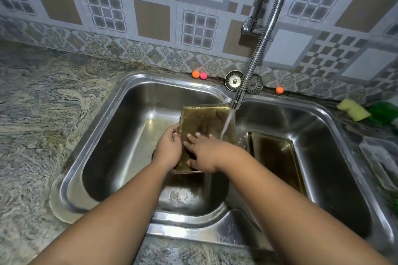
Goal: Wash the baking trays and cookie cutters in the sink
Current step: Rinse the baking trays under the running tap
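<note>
A brownish rectangular baking tray (pixel 204 121) is held tilted over the left basin of the steel double sink (pixel 120 101). My left hand (pixel 169 148) grips its left edge, fingers curled round the rim. Lying flat on the tray's face is my right hand (pixel 201 153), fingers spread. Water runs from the flexible faucet (pixel 237 101) onto the tray's right side. A second dark baking tray (pixel 277 155) leans inside the right basin. No cookie cutters are visible.
A yellow sponge (pixel 353 109) and a green object (pixel 384 112) lie on the counter at right. Two sink strainers (pixel 234 80) lean against the tiled wall behind the faucet. Small orange and pink balls (pixel 199 74) sit along the back edge. Marbled counter (pixel 43 114) extends left.
</note>
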